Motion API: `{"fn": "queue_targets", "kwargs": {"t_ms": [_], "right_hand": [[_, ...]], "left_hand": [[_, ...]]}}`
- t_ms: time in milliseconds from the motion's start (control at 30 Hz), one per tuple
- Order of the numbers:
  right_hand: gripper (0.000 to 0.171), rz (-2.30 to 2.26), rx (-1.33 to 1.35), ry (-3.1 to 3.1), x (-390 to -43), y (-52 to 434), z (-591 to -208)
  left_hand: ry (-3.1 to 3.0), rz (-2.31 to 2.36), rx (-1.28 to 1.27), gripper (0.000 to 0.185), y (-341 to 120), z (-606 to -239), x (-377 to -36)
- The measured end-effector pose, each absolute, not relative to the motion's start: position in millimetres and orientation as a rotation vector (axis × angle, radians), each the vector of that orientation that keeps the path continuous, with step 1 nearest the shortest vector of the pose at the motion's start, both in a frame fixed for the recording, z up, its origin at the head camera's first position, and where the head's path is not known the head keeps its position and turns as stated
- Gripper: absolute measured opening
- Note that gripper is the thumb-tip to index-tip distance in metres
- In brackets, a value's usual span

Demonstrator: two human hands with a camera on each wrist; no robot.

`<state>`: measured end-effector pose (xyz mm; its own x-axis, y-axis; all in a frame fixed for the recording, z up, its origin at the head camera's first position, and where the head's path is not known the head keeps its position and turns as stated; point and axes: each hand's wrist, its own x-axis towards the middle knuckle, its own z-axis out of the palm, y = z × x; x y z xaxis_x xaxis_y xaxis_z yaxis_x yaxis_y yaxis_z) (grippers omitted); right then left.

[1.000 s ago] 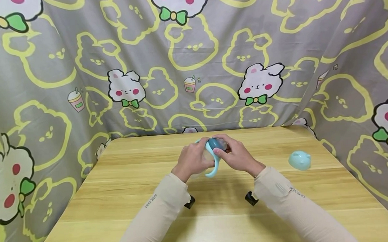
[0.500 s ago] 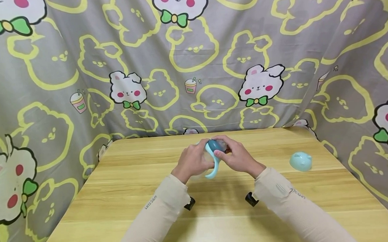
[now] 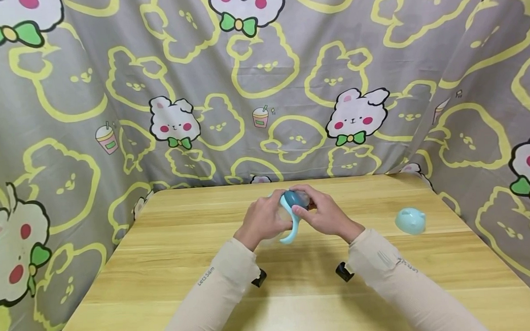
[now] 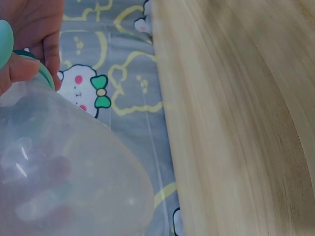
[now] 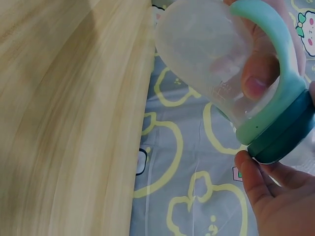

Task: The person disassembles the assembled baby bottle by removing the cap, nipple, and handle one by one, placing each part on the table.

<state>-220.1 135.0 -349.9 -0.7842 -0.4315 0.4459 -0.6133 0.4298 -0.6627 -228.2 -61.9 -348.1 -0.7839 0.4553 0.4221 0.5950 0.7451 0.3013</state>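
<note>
Clear bottle (image 3: 281, 219) gripped steady in left hand (image 3: 262, 219); right hand (image 3: 322, 214) pinches its teal collar (image 3: 291, 200) for twisting; cap (image 3: 410, 220) set aside on tabletop (image 3: 297, 282).

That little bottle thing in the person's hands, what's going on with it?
A person at a wooden table holds a clear baby bottle with teal handles in both hands. The left hand grips the clear body, while the right hand pinches the dark teal collar at its top end. A light teal cap lies apart on the table, to the person's right. A cartoon bunny curtain hangs behind.
</note>
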Motion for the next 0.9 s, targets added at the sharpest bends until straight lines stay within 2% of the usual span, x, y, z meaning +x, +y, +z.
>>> {"fn": "queue_targets", "kwargs": {"t_ms": [300,900], "right_hand": [[0.047,1.177,0.884,-2.508,-220.4,132.2,-349.4],[0.046,1.185,0.873,-2.491,-220.2,131.6,-347.4]], "left_hand": [[-2.62,-0.603,-0.8,0.068,-61.4,-347.1,-226.6],[-2.675,-0.625,-0.772,0.07,-59.5,-347.7,-227.5]]}}
